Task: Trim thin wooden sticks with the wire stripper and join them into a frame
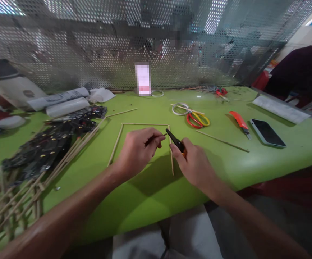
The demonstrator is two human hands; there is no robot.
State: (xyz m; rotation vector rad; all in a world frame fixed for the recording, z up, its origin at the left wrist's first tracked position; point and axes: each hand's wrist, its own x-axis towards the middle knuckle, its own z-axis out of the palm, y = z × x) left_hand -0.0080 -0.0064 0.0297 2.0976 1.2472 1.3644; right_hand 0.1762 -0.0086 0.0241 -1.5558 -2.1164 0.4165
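Note:
My left hand is closed, with thumb and fingertips pinching a thin dark piece too small to make out fully. In my right hand is a black-nosed tool with orange on its handle; whether it is pliers or scissors I cannot tell. Its tip meets or nearly meets the thin piece. Beneath my hands, thin wooden sticks form three sides of a frame: a left stick, a far stick and a right stick. My left hand hides part of the space inside.
On the green table lie red-and-yellow-handled scissors, a tape ring, an orange cutter, a phone and a loose stick. Bundled sticks and black material cover the left. A perforated screen stands behind.

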